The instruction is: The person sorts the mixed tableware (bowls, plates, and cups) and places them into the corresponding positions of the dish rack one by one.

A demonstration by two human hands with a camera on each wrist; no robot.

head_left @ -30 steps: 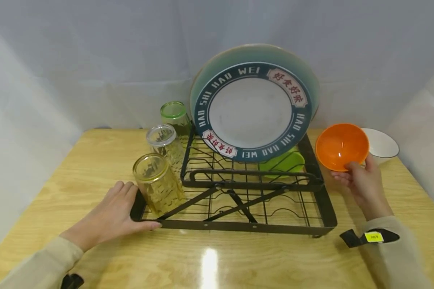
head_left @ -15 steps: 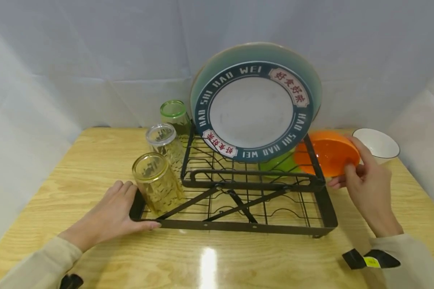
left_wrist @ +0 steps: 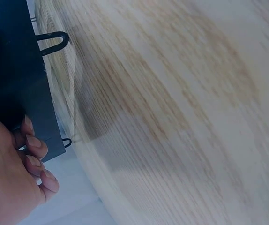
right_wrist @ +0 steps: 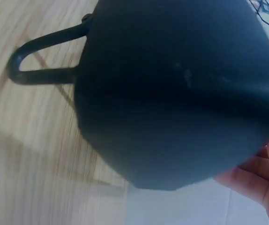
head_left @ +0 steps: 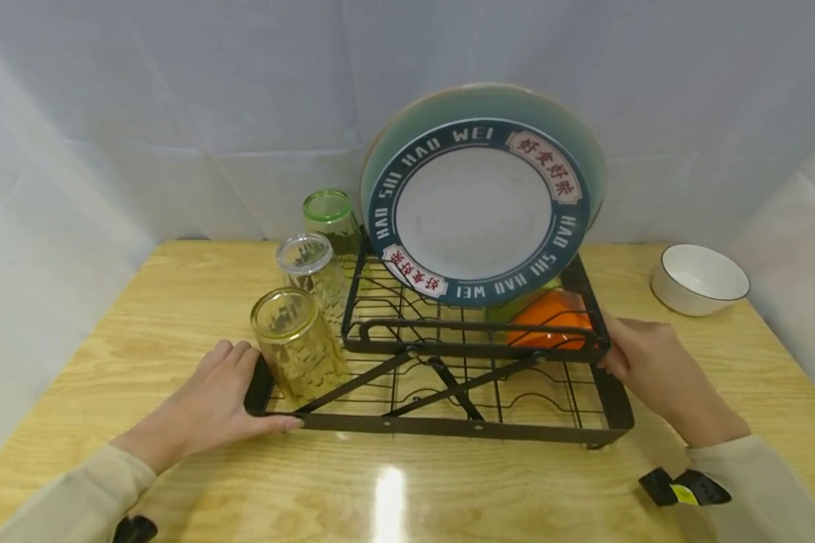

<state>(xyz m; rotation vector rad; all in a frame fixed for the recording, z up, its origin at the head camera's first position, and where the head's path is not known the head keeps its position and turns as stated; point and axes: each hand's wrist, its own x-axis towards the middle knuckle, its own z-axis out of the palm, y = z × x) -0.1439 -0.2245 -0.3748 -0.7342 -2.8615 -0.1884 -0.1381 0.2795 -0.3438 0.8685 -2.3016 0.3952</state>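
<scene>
A black two-tier dish rack (head_left: 475,428) stands on the table. My left hand (head_left: 207,403) grips its front left corner; in the left wrist view the fingers curl over the edge of the rack's side panel (left_wrist: 19,61). At the rack's right side, my right hand (head_left: 665,373) holds an orange bowl (head_left: 553,320) inside the lower tier, tilted beside a green bowl (head_left: 499,313). The rack's side hides most of the right fingertips. A dark rack panel (right_wrist: 181,93) fills the right wrist view, with part of the right hand (right_wrist: 256,176) behind it.
A white plate with a teal lettered rim (head_left: 475,215) leans on the upper tier before a larger teal dish (head_left: 489,102). Upside-down yellow (head_left: 299,351), clear (head_left: 315,275) and green glasses (head_left: 333,219) line the rack's left. A white bowl (head_left: 699,280) sits far right.
My right hand has carried the orange bowl leftward from outside the rack into its lower tier, next to the green bowl. The left hand has stayed on the rack.
</scene>
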